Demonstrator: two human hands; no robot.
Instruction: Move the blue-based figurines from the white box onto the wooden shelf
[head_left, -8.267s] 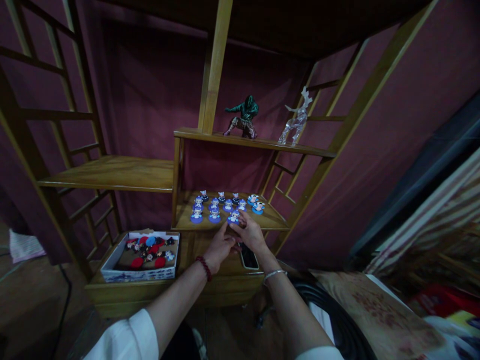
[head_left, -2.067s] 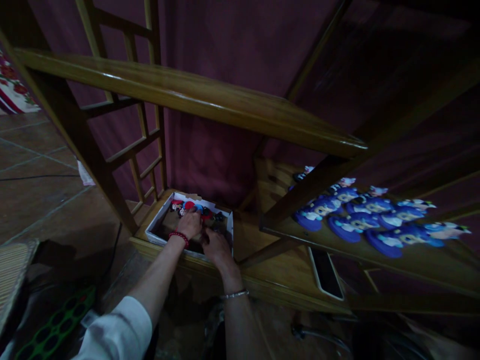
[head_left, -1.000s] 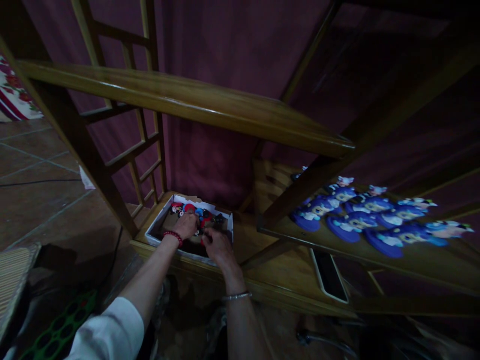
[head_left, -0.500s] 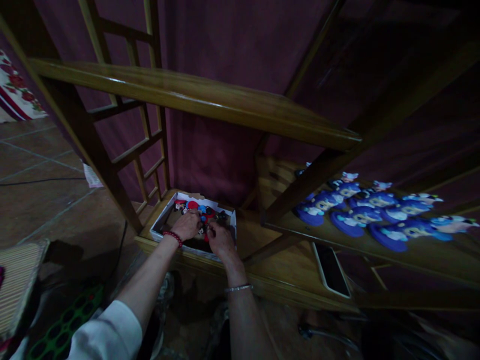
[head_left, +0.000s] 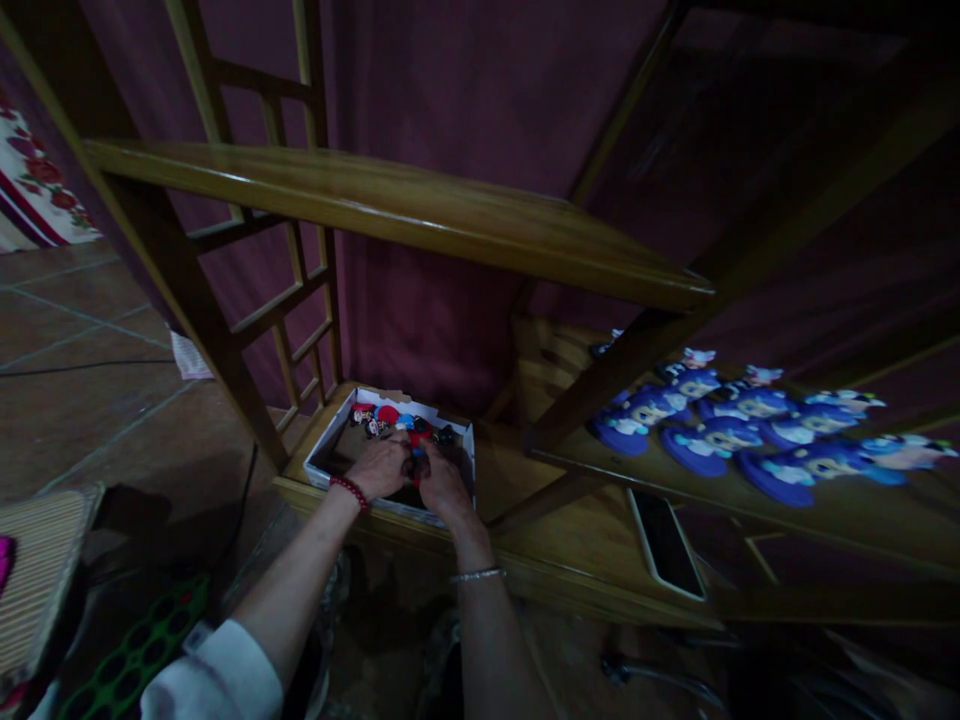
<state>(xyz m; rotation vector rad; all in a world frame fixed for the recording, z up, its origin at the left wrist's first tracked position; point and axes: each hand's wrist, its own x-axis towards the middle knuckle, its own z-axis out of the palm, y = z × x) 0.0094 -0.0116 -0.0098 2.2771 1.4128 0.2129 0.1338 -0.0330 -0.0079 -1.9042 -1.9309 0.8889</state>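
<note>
Both my hands are inside a shallow white cardboard box [head_left: 330, 432] on the low wooden shelf. My left hand [head_left: 381, 466], a red bead bracelet at its wrist, has its fingers bent down toward the middle. From the other side my right hand [head_left: 444, 482], wearing a silvery bracelet, meets it with curled fingers. Between them a small figurine [head_left: 417, 452] in blue and red is pinched, mostly covered by the fingers. Several more little red, blue and black figurines [head_left: 386, 415] lie along the box's far side.
Blue-based figurines [head_left: 701, 445] stand in rows on the higher shelf at right. A phone [head_left: 666, 545] lies on the lower shelf. A wooden crossbar [head_left: 405, 215] spans above my hands. A woven-topped stool [head_left: 45, 570] and a green perforated tray [head_left: 142, 650] are at lower left.
My left hand has shifted right and slightly down, closer to my right hand. The figurine between them is now more covered. The whole view has shifted slightly.
</note>
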